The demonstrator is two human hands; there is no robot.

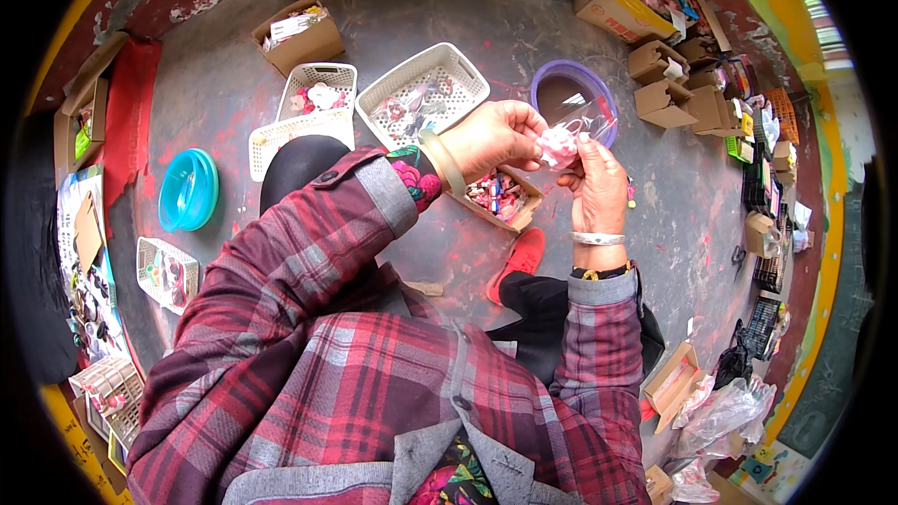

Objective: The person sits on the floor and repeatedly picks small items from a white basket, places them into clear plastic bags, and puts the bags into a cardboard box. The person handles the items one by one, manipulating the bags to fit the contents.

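Note:
A small pink-and-white ruffled piece (559,146) is held up in front of me, with shiny clear plastic (594,122) about it. I cannot make out its exact kind. My right hand (599,189) pinches it from the right between thumb and fingers. From the left, the bent fingertips of my left hand (491,138) close at its edge. Below my hands sits a small cardboard box (524,215) filled with colourful small pieces. Just beyond is a white plastic basket (472,75) with clear-bagged items inside, partly covered by my left hand.
A purple basin (538,84) stands behind my hands. Smaller white baskets (271,145) and an open carton (323,42) lie ahead on the left, near turquoise basins (187,192). Cardboard boxes (664,103) and crates line the right wall. Plastic bags (725,421) lie at lower right.

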